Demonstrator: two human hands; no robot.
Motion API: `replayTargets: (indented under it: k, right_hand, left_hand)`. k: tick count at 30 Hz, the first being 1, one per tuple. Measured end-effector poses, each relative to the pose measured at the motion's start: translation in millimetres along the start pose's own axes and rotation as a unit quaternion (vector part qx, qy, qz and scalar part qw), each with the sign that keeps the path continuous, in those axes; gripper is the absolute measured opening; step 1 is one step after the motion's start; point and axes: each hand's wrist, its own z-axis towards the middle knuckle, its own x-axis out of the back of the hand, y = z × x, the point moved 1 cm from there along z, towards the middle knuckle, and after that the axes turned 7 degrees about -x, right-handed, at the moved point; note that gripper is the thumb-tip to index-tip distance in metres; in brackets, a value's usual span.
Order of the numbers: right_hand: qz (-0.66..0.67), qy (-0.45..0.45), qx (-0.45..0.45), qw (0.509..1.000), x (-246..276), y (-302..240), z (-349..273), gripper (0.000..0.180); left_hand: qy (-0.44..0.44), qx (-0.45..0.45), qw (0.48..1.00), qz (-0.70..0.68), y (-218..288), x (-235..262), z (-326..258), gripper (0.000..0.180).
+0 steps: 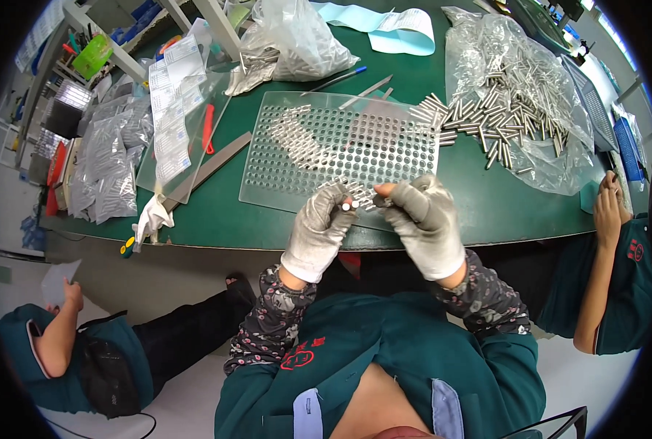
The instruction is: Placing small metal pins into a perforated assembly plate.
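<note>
Both my hands wear whitish fingerless-tipped work gloves and meet over the near edge of a clear perforated plate [256,179]. My left hand [317,230] is closed round a few short metal pins [351,205], whose bright round ends show at the fingertips. My right hand [427,223] has its thumb and fingers curled together close by; whatever sits between them is too small to make out. More shiny pins [300,143] lie across the plate's left half, over its rows of round holes. Just beyond my fingertips, a small cluster of pins [359,192] rests on the plate.
A big heap of metal pins [512,121] spills from an open plastic bag [560,88] at right. Filled bags [110,161], paper sheets [172,110], a red-handled tool [209,130] and a flat metal bar [220,162] lie left. Co-workers sit right [618,278] and left [70,344].
</note>
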Motion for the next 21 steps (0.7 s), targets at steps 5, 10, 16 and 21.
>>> replayTargets:
  k: [5, 10, 16, 21]
  right_hand:
    - [0.069, 0.025, -0.032, 0.997, -28, 4, -3, 0.024]
    - [0.090, -0.032, -0.117, 0.989, -37, 5, -7, 0.025]
    - [0.086, -0.071, -0.107, 0.988, -41, 7, -7, 0.027]
    - [0.018, -0.092, -0.020, 0.995, -39, -5, -3, 0.023]
  left_hand:
    - [0.016, 0.021, 0.999, 0.026, -10, -1, -6, 0.021]
    - [0.029, 0.027, 0.999, 0.001, -9, -1, -9, 0.018]
    - [0.002, 0.062, 0.998, 0.034, -11, -1, -8, 0.033]
    - [0.024, 0.031, 0.999, 0.003, -9, 0, -14, 0.084]
